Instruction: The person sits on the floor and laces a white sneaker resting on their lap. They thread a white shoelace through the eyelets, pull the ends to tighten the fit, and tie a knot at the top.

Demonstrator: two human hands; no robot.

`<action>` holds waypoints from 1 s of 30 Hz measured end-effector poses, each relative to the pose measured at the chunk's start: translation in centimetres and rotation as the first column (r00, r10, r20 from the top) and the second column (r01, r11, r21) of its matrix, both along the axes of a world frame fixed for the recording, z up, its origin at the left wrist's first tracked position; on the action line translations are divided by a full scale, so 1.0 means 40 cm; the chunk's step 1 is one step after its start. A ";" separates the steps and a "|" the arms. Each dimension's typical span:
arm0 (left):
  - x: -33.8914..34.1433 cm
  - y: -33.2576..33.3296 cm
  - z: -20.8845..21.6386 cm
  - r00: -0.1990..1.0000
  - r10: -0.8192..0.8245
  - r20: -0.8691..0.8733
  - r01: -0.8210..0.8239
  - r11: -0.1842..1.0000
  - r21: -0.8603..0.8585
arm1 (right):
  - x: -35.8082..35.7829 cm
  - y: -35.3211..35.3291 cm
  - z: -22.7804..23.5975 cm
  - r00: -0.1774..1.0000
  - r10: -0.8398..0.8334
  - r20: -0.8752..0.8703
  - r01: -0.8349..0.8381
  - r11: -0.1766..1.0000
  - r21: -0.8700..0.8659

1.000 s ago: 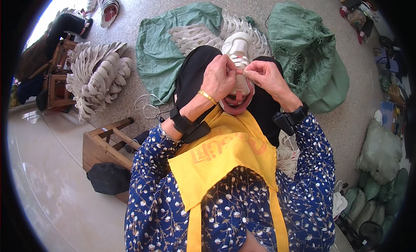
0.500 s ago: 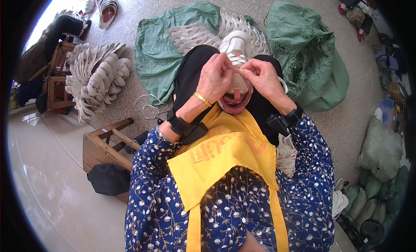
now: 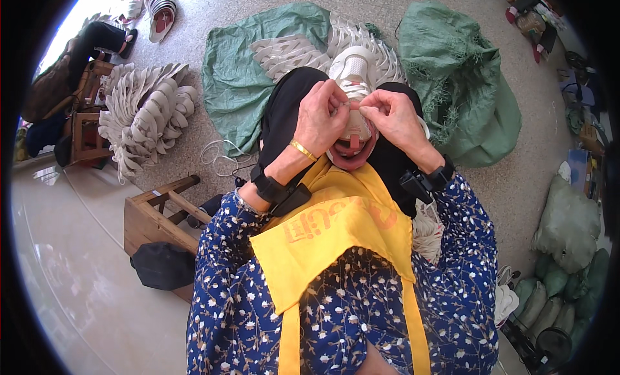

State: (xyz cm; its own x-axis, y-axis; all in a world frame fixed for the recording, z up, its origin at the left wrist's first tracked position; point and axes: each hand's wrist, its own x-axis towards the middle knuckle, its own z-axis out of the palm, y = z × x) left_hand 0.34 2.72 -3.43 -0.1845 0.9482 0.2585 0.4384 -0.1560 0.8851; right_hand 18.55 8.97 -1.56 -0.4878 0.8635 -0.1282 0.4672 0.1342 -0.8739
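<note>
Pinching a narrow pink strip, the left hand and right hand meet with fingertips pressed together, fingers hiding its ends. At far left, a person's dark-clad leg is cut off near the lens's black rim; next come heaped pale shoe pieces and a wooden stool. Between black-trousered legs lies a white-and-pink sneaker, toe outward, laces partly obscured; right of it slumps a green sack.
</note>
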 end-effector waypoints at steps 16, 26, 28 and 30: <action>0.007 -0.014 0.051 0.993 0.047 -0.106 -0.046 0.999 0.008 | 0.017 0.016 -0.033 0.979 -0.015 -0.205 -0.036 0.969 -0.244; 0.005 -0.014 0.049 0.999 0.030 -0.042 -0.033 0.998 -0.058 | 0.038 0.027 0.015 0.986 -0.012 -0.168 -0.067 0.886 -0.459; 0.004 -0.014 0.049 0.999 0.028 -0.031 -0.030 0.997 -0.069 | 0.038 0.029 0.014 0.983 -0.033 -0.180 -0.060 0.869 -0.491; 0.005 -0.014 0.048 1.000 0.026 -0.015 -0.027 0.996 -0.082 | 0.036 0.026 0.007 0.981 -0.053 -0.187 -0.048 0.867 -0.497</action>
State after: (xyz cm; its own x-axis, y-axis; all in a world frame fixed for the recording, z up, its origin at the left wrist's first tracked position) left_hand 0.54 2.16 -1.49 -0.2065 0.9613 0.1824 0.4537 -0.0711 0.8883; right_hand 19.99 9.99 -1.27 -0.5439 0.7107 -0.4462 0.2873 -0.3419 -0.8947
